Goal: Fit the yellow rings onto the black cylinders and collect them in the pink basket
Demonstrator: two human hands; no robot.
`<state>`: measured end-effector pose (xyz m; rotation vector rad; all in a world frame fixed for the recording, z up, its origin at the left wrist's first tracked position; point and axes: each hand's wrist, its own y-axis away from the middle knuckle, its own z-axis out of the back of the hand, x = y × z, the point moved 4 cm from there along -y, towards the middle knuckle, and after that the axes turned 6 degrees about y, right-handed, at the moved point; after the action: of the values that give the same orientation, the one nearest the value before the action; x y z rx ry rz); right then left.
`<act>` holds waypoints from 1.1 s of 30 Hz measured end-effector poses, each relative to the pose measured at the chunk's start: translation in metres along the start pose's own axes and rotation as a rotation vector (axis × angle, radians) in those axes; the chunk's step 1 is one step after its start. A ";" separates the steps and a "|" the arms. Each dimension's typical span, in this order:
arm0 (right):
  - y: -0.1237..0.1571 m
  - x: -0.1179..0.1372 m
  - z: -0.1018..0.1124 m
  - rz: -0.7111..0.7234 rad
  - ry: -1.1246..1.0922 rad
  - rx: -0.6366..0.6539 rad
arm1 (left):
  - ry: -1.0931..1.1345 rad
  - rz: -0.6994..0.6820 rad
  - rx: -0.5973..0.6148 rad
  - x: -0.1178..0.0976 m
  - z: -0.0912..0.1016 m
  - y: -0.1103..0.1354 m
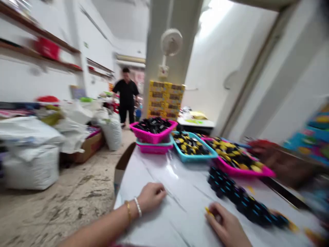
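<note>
My left hand (pixel 152 196), with two bracelets at the wrist, rests on the white marbled table (pixel 180 202). Its fingers are curled closed, and whatever they may hold is hidden. Farther right, my right hand (pixel 224 221) pinches a small yellow piece (pixel 209 211) between thumb and forefinger, just over the tabletop. Beside that hand runs a long row of black round parts with blue marks (pixel 240 197), packed close together. Motion blur smears their detail.
Behind the hands stand a pink basket of black parts (pixel 154 127), a blue basket of black and yellow parts (pixel 196 156) and a pink basket of similar parts (pixel 239 168). Yellow boxes (pixel 166 99) are stacked beyond. White sacks (pixel 33 154) and a person (pixel 126 94) are at left.
</note>
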<state>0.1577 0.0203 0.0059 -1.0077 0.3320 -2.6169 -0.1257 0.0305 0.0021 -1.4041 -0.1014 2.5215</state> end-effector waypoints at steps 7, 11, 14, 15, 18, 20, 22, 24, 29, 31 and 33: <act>0.023 -0.032 0.000 -0.345 -0.669 -0.344 | -0.015 -0.107 0.168 -0.031 -0.038 -0.065; 0.023 -0.037 -0.001 -0.343 -0.803 -0.354 | -0.012 -0.190 0.169 -0.055 -0.086 -0.124; 0.026 -0.037 -0.008 -0.332 -0.887 -0.343 | 0.047 -0.261 0.179 -0.067 -0.118 -0.157; 0.025 -0.040 -0.013 -0.326 -0.928 -0.341 | 0.071 -0.277 0.180 -0.068 -0.128 -0.166; 0.018 -0.056 -0.024 -0.336 -1.007 -0.323 | 0.115 -0.276 0.210 -0.059 -0.153 -0.192; 0.015 -0.066 -0.019 -0.362 -1.001 -0.253 | 0.121 -0.277 0.227 -0.049 -0.166 -0.206; 0.012 -0.071 0.009 -0.379 -0.925 -0.209 | 0.106 -0.275 0.217 -0.039 -0.174 -0.215; 0.007 -0.068 0.067 -0.351 -0.739 -0.259 | 0.068 -0.272 0.185 -0.031 -0.177 -0.218; -0.020 -0.031 0.286 -0.227 -0.172 -0.694 | -0.034 -0.348 0.161 -0.046 -0.175 -0.212; -0.026 -0.026 0.348 -0.258 -0.171 -0.856 | -0.057 -0.367 0.163 -0.060 -0.171 -0.205; -0.027 -0.034 0.367 -0.326 -0.199 -0.953 | -0.077 -0.355 0.167 -0.068 -0.166 -0.199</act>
<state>0.4265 0.0209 0.2602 -1.6922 1.5664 -2.5687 0.0861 0.1954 0.0065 -1.1138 -0.1375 2.2338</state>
